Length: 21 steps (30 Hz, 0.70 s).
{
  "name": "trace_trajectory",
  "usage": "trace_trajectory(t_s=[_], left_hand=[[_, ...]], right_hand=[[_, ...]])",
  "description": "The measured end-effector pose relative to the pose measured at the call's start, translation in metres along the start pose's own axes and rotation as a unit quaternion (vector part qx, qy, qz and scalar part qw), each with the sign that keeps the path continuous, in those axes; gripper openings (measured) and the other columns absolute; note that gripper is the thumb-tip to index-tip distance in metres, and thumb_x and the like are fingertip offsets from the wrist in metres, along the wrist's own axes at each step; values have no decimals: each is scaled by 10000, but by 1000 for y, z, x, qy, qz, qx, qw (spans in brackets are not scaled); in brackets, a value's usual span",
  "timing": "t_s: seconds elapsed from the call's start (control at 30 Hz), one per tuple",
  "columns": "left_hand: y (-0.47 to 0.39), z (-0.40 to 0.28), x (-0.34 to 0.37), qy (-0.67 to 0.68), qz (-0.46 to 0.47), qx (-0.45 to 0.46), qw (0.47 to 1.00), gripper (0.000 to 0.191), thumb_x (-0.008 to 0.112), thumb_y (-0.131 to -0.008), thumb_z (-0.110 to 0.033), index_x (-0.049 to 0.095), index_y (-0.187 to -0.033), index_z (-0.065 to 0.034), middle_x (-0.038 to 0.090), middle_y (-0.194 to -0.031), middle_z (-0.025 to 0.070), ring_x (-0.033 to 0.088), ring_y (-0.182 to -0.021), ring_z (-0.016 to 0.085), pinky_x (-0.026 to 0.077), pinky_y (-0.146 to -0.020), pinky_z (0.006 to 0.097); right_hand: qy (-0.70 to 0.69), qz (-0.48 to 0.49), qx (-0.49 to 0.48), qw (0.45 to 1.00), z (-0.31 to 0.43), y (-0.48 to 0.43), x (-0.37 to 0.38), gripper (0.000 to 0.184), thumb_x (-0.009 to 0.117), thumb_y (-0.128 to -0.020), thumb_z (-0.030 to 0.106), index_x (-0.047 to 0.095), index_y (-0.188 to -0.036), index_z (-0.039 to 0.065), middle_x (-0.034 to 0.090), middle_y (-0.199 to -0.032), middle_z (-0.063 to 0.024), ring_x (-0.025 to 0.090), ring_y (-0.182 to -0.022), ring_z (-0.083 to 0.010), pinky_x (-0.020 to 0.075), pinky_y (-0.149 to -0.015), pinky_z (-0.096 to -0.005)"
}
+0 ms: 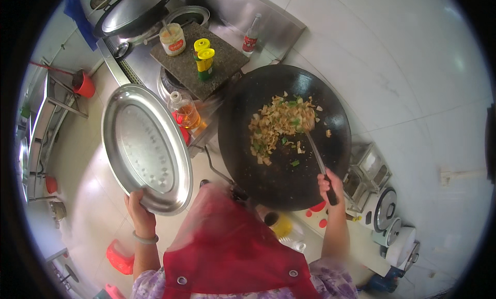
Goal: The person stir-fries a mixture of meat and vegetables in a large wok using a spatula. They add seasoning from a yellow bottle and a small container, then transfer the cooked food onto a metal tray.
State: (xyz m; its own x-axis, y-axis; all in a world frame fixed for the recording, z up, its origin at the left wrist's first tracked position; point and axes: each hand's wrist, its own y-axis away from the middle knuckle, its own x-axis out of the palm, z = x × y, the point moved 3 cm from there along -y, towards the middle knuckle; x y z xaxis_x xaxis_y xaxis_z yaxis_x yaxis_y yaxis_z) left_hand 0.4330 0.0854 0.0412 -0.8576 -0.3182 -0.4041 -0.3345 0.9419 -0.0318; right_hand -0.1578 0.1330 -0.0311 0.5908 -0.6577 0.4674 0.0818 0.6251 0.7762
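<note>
My left hand [140, 213] grips the near rim of an oval stainless-steel platter [145, 148], which bears no food and hangs left of the stove. In my right hand [331, 186] is the dark handle of a metal spatula [317, 153]. Its blade is partly hidden in chopped food [277, 122], pale brown pieces mixed with bits of green. The food lies towards the far side of a large black wok [267, 186]. A few loose pieces are scattered on the wok's bare surface.
A stone slab [174, 66] beyond the platter carries a jar [172, 39] and yellow-capped bottles [204, 62]. An oil bottle [186, 111] stands between platter and wok. Behind are a glass bottle [251, 35] and a lidded wok [133, 14]. Rice cookers [381, 210] line the right wall.
</note>
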Motion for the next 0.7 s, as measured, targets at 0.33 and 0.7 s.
trace_trajectory(t_s=[0.33, 0.7], left_hand=[[15, 6, -12, 68, -118, -27, 990, 62, 534, -836, -23, 564, -882, 8, 537, -965, 104, 522, -901, 230, 419, -801, 340], [-8, 30, -22, -44, -99, 57, 992, 140, 576, -750, 67, 580, -880, 16, 577, -885, 143, 524, -894, 298, 417, -794, 371]], right_hand=[[327, -107, -152, 927, 89, 5, 16, 389, 490, -989, 231, 449, -1358, 113, 519, -688, -48, 463, -448, -127, 388, -379, -276], [840, -31, -298, 453, -79, 51, 49, 513, 513, -902, 110, 398, -1401, 83, 605, -718, -257, 627, -635, -389, 499, -575, -481]])
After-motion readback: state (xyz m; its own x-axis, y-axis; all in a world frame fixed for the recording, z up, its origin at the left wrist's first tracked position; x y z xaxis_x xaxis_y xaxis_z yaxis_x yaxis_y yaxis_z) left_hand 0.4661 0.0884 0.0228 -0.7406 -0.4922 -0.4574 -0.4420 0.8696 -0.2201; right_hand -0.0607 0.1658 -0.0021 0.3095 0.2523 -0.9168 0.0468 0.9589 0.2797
